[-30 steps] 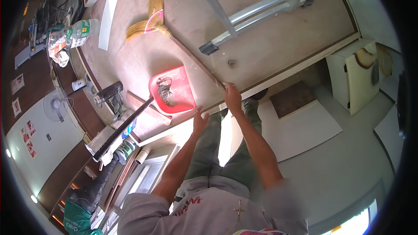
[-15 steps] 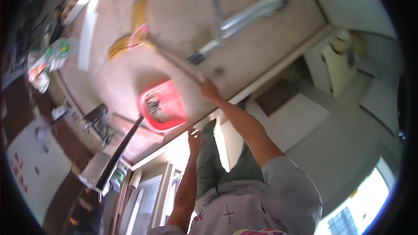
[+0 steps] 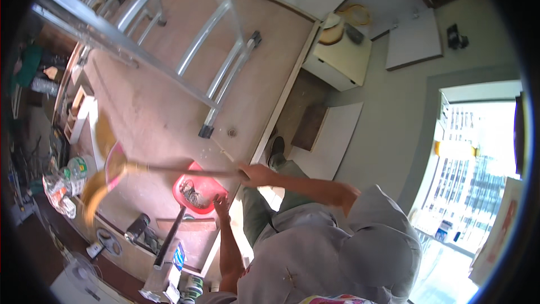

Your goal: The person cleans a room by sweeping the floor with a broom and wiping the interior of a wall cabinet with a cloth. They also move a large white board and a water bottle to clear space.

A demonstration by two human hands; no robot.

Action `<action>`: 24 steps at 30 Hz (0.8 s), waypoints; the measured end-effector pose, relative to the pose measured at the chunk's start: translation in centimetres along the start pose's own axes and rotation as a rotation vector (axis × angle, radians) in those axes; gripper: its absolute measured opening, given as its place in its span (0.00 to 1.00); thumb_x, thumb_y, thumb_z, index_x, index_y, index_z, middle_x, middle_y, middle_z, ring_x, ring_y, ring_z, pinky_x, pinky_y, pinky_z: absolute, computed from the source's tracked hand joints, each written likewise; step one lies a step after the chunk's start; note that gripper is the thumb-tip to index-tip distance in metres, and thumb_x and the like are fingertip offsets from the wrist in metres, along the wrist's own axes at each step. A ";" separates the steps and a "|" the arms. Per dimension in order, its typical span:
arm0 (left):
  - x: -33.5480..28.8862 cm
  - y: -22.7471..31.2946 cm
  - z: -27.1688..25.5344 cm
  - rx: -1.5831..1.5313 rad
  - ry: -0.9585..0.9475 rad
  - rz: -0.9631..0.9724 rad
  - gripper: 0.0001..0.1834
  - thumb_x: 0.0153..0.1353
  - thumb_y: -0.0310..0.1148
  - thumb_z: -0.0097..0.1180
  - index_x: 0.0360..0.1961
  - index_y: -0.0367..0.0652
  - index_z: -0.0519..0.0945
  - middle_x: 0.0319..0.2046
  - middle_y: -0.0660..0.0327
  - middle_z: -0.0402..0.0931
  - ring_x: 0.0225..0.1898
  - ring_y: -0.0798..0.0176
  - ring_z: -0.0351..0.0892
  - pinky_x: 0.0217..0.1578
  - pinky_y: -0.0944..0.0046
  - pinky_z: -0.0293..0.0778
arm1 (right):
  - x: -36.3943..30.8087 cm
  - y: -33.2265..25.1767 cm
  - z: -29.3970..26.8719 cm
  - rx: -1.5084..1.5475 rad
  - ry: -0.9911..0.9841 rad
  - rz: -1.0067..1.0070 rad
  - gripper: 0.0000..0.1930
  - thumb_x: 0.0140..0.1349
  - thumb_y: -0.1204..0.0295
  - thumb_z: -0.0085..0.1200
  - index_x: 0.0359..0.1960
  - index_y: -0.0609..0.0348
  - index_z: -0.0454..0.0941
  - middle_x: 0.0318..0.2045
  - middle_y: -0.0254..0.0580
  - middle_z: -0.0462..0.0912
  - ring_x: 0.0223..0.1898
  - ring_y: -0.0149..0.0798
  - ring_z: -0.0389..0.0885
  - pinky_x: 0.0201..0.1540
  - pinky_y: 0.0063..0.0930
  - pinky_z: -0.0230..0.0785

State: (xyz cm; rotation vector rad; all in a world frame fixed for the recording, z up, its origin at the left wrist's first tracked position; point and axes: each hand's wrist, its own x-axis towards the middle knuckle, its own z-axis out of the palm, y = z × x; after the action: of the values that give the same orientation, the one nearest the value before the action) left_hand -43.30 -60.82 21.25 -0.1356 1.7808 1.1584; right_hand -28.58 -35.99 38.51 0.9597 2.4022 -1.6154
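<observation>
Yellow-bristled, likely light and springy, the broom is being gripped by its handle in the right hand, the left hand being spread beside the dustpan.

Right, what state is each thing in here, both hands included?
Broom: held by its handle, head blurred
Red dustpan: holding debris
Right hand: closed around the broom
Left hand: fingers loose at the dustpan's edge, contact unclear
Ladder: standing
</observation>
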 end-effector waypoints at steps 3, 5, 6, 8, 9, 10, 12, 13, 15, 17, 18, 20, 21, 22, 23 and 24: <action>2.7 0.0 -2.5 0.119 -0.055 0.049 0.26 0.57 0.31 0.54 0.56 0.35 0.63 0.36 0.59 0.74 0.31 0.68 0.74 0.27 0.70 0.71 | -3.7 -4.1 -0.5 -0.028 -0.110 -0.060 0.22 0.51 0.60 0.57 0.45 0.54 0.64 0.28 0.49 0.78 0.33 0.53 0.79 0.35 0.45 0.69; 3.0 1.6 -2.0 0.139 -0.070 0.056 0.26 0.57 0.32 0.54 0.56 0.36 0.63 0.37 0.59 0.74 0.31 0.68 0.74 0.27 0.69 0.71 | -2.8 -9.8 -0.3 0.013 -0.124 -0.175 0.21 0.51 0.62 0.57 0.44 0.53 0.65 0.28 0.48 0.78 0.33 0.52 0.80 0.36 0.44 0.70; 2.9 2.8 -1.5 0.155 -0.087 0.062 0.26 0.57 0.32 0.54 0.56 0.37 0.63 0.37 0.59 0.74 0.31 0.67 0.75 0.27 0.69 0.71 | -1.8 -12.0 -0.2 0.019 -0.121 -0.237 0.20 0.52 0.62 0.56 0.44 0.53 0.65 0.28 0.47 0.78 0.34 0.51 0.80 0.36 0.44 0.70; 2.2 4.9 -0.1 0.187 -0.127 0.064 0.25 0.57 0.32 0.55 0.55 0.38 0.64 0.37 0.59 0.74 0.31 0.67 0.75 0.27 0.68 0.70 | -0.5 -14.6 -0.2 0.043 -0.051 -0.339 0.20 0.52 0.64 0.55 0.45 0.55 0.66 0.32 0.49 0.79 0.36 0.52 0.79 0.39 0.44 0.69; 1.9 6.2 1.0 0.221 -0.165 0.057 0.25 0.57 0.32 0.55 0.55 0.39 0.64 0.37 0.58 0.74 0.31 0.66 0.75 0.27 0.67 0.70 | -0.7 -14.7 -1.0 -0.003 0.000 -0.355 0.19 0.52 0.64 0.55 0.45 0.55 0.67 0.32 0.49 0.79 0.37 0.52 0.79 0.40 0.45 0.69; 1.3 6.8 1.7 0.226 -0.184 0.048 0.25 0.57 0.32 0.55 0.55 0.39 0.64 0.38 0.58 0.74 0.31 0.66 0.75 0.27 0.67 0.70 | -1.0 -14.9 -1.7 -0.064 0.025 -0.385 0.19 0.52 0.65 0.55 0.45 0.55 0.67 0.33 0.49 0.79 0.37 0.52 0.79 0.40 0.45 0.69; 0.2 7.7 2.8 0.240 -0.225 0.031 0.25 0.57 0.33 0.55 0.55 0.40 0.65 0.38 0.58 0.74 0.31 0.66 0.76 0.27 0.66 0.70 | -2.3 -14.7 -3.7 -0.135 0.033 -0.369 0.19 0.52 0.65 0.55 0.46 0.54 0.68 0.33 0.50 0.79 0.38 0.52 0.79 0.41 0.45 0.69; -0.3 8.0 3.2 0.240 -0.248 0.015 0.24 0.57 0.33 0.55 0.54 0.41 0.65 0.38 0.58 0.75 0.32 0.65 0.76 0.27 0.66 0.70 | -3.8 -13.9 -5.2 -0.148 0.016 -0.322 0.19 0.52 0.65 0.55 0.46 0.54 0.68 0.33 0.50 0.79 0.39 0.52 0.78 0.41 0.46 0.69; -1.4 8.7 4.7 0.252 -0.301 -0.017 0.24 0.57 0.33 0.55 0.54 0.42 0.66 0.38 0.58 0.75 0.32 0.65 0.76 0.27 0.65 0.70 | -7.1 -11.9 -7.3 -0.124 0.081 -0.229 0.18 0.54 0.63 0.54 0.45 0.53 0.69 0.33 0.49 0.79 0.38 0.52 0.79 0.41 0.46 0.69; -1.9 9.1 5.8 0.272 -0.364 -0.061 0.24 0.57 0.34 0.55 0.55 0.46 0.65 0.38 0.60 0.73 0.34 0.64 0.76 0.32 0.62 0.70 | -9.7 -9.2 -8.6 -0.049 0.251 -0.131 0.17 0.55 0.61 0.54 0.44 0.54 0.69 0.34 0.50 0.80 0.37 0.53 0.79 0.40 0.45 0.70; -1.9 8.6 5.7 0.294 -0.398 -0.070 0.23 0.58 0.35 0.54 0.55 0.48 0.64 0.38 0.62 0.72 0.36 0.64 0.76 0.34 0.61 0.70 | -10.7 -8.2 -9.0 -0.009 0.333 -0.081 0.18 0.55 0.61 0.55 0.44 0.54 0.69 0.34 0.52 0.80 0.37 0.54 0.79 0.39 0.44 0.71; -2.1 8.0 5.7 0.276 -0.379 -0.088 0.24 0.57 0.33 0.54 0.55 0.46 0.65 0.37 0.61 0.73 0.34 0.64 0.76 0.32 0.62 0.70 | -12.8 -8.0 -10.6 0.112 0.603 -0.018 0.19 0.56 0.62 0.56 0.45 0.56 0.69 0.31 0.53 0.79 0.33 0.49 0.81 0.36 0.37 0.72; -2.1 7.9 6.0 0.264 -0.372 -0.094 0.24 0.57 0.33 0.54 0.55 0.45 0.65 0.37 0.60 0.74 0.33 0.64 0.76 0.31 0.63 0.70 | -14.0 -7.5 -11.5 0.179 0.702 0.024 0.19 0.56 0.63 0.56 0.46 0.56 0.68 0.30 0.52 0.79 0.33 0.50 0.80 0.35 0.38 0.71; -1.8 7.5 5.8 0.246 -0.360 -0.104 0.24 0.57 0.33 0.54 0.55 0.45 0.65 0.36 0.61 0.74 0.32 0.64 0.76 0.30 0.63 0.71 | -14.9 -7.1 -12.4 0.247 0.792 0.051 0.19 0.56 0.64 0.56 0.46 0.56 0.68 0.30 0.52 0.78 0.32 0.50 0.79 0.35 0.38 0.70; -1.6 7.1 5.6 0.226 -0.348 -0.113 0.24 0.57 0.32 0.54 0.55 0.45 0.65 0.36 0.61 0.74 0.32 0.65 0.76 0.30 0.64 0.71 | -15.5 -6.2 -13.3 0.234 0.897 0.035 0.19 0.57 0.64 0.56 0.46 0.57 0.68 0.29 0.51 0.78 0.30 0.47 0.79 0.34 0.37 0.70; -1.3 6.7 5.7 0.212 -0.343 -0.125 0.24 0.57 0.32 0.54 0.55 0.45 0.65 0.35 0.61 0.74 0.31 0.65 0.76 0.30 0.64 0.71 | -16.2 -4.9 -14.2 0.222 1.009 0.025 0.18 0.57 0.63 0.55 0.46 0.57 0.67 0.28 0.50 0.77 0.28 0.43 0.78 0.34 0.37 0.70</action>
State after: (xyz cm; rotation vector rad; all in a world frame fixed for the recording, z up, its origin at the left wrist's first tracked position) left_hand -42.51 -53.38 26.12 0.0735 1.5535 0.8404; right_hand -14.66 -32.20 55.20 2.2706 2.7042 -1.6374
